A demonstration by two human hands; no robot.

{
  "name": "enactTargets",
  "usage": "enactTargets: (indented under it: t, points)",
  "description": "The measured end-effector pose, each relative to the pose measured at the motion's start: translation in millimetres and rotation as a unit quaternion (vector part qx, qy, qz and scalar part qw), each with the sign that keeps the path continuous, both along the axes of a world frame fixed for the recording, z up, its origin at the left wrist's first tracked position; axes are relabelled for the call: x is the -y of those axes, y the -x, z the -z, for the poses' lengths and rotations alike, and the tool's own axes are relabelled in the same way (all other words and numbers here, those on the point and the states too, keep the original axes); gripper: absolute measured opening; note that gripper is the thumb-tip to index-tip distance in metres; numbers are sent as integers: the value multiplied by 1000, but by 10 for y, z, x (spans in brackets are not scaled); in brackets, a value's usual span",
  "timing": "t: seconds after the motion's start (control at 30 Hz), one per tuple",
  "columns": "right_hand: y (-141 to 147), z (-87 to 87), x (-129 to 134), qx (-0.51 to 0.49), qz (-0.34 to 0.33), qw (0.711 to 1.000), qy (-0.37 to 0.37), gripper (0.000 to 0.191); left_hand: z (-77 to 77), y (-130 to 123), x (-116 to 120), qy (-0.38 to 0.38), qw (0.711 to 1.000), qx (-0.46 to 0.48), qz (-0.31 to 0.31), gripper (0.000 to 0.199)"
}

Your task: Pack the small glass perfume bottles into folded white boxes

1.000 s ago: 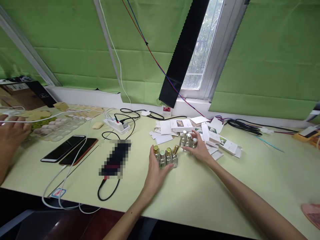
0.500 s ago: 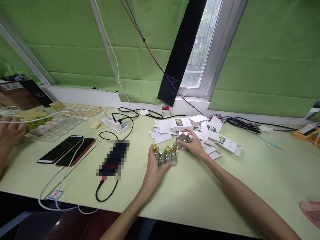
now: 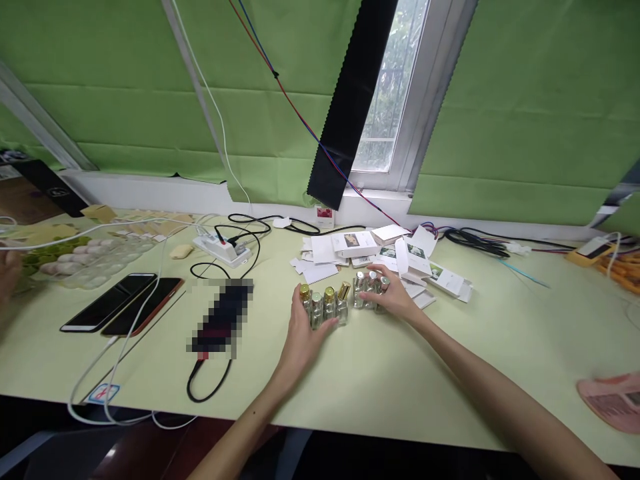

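Note:
Several small glass bottles with gold and pale caps (image 3: 329,310) stand in a row on the table, one gold cap tilted. My left hand (image 3: 305,337) is wrapped round this row, thumb in front and fingers at its left side. Just to the right is a second group of clear bottles with silvery caps (image 3: 370,288). My right hand (image 3: 393,293) grips that group from its right side, fingers behind and thumb in front. The two groups are close together with a narrow gap.
Opened white boxes (image 3: 354,244) lie in a pile behind my right hand. A power strip (image 3: 223,249), cables, two phones (image 3: 111,302) and a pixelated dark object (image 3: 223,317) are to the left. Another person's hand (image 3: 7,270) is at the far left, near an egg-like tray (image 3: 103,260).
The bottles in my right hand now stand level with the left row, slightly lower and nearer to it. The view has shifted a little to the right.

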State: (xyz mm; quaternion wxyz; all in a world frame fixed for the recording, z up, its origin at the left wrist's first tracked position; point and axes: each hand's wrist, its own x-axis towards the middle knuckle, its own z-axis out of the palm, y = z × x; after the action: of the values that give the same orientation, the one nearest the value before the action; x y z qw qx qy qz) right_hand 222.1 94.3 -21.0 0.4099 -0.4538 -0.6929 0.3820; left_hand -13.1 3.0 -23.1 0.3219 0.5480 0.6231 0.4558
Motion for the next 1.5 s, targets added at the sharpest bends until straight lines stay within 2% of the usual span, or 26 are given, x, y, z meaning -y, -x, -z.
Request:
enactTargets:
  t: [0.17,0.33,0.43,0.6,0.77,0.87,0.93,0.97,1.03,1.07,1.13,1.23,1.33,1.5]
  points:
    - [-119,17,166,-3,5,1000,11,70,-16,-10,-74,2,1000,16,27,106]
    - [-147,-16,249,4,12,1000,-5,70,-38,-135,-188,-7,998,34,61,106]
    - [-176,-33,244,23,32,999,-17,71,-36,-225,-264,-7,998,22,62,108]
    - [-274,-3,171,35,62,997,-36,87,-57,-338,-373,-11,998,16,55,110]
    - [-330,72,106,-14,83,993,-83,97,-53,-443,-461,-14,999,12,38,109]
    - [-289,2,110,-38,138,977,-156,85,-28,-428,-514,-15,999,22,33,108]
    - [-210,-130,118,-10,188,956,-224,63,-36,-361,-563,-20,998,32,49,105]
    - [-151,-215,117,19,190,948,-253,47,-50,-316,-593,-28,997,33,57,100]
    - [6,-400,93,79,125,947,-286,24,-90,-224,-663,-42,996,12,74,78]
    - [102,-489,70,126,76,948,-283,21,-108,-186,-699,-51,995,3,91,66]
    - [315,-646,12,237,12,934,-268,26,-123,-137,-759,-74,990,0,116,45]
    - [622,-819,-60,392,-29,895,-212,35,-74,-134,-805,-91,987,9,135,22]
    - [823,-926,-77,479,-49,860,-168,31,11,-159,-812,-101,984,48,137,15]
    - [906,-980,-93,499,-74,850,-152,23,52,-171,-825,-99,982,68,144,16]
